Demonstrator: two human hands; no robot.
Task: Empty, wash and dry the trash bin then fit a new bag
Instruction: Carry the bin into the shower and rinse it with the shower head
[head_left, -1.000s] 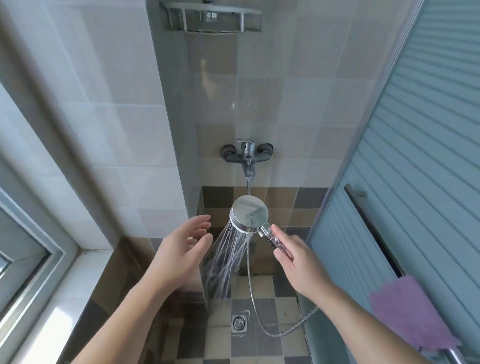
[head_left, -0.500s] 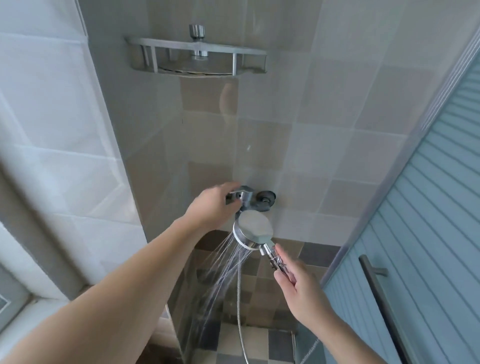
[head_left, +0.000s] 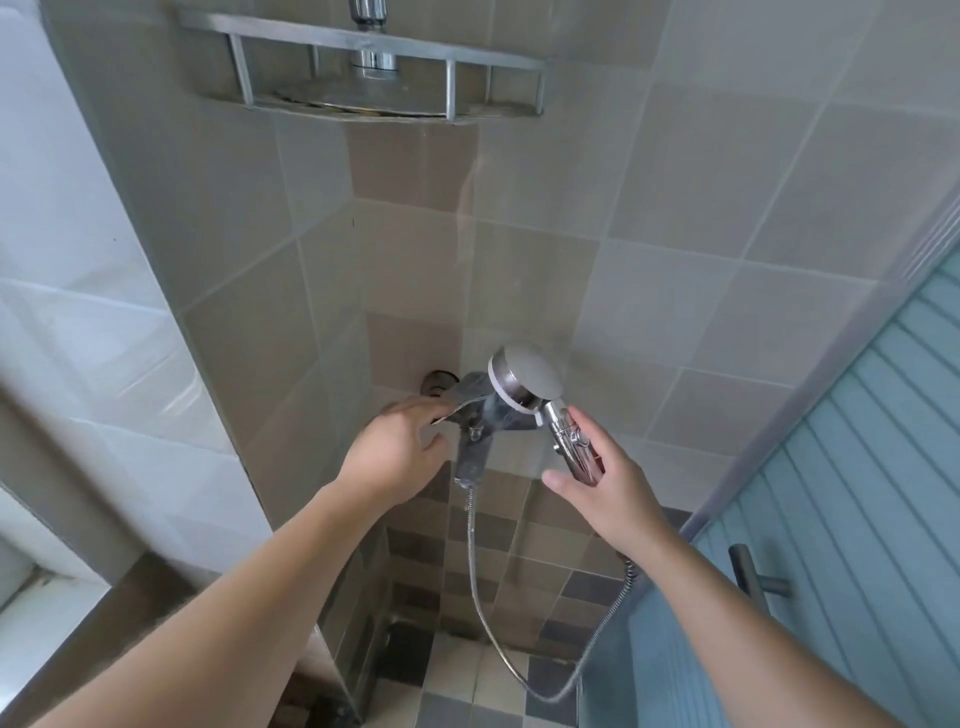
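My right hand holds the chrome handle of the hand shower, whose round head is raised in front of the wall mixer tap. No water comes from the head. My left hand rests with its fingertips on the tap's flat lever, fingers loosely spread. A metal hose loops from the tap's underside down and back up to the handle. The trash bin is not in view.
A metal corner shelf hangs high on the tiled wall. A frosted ribbed shower door with a bar handle stands at right. A glass panel edge and white tiled wall are at left. Checked floor tiles lie below.
The spray has stopped. My left hand went from beside the spray to the tap lever. My right hand lifted the shower head higher, and my view tilted upward.
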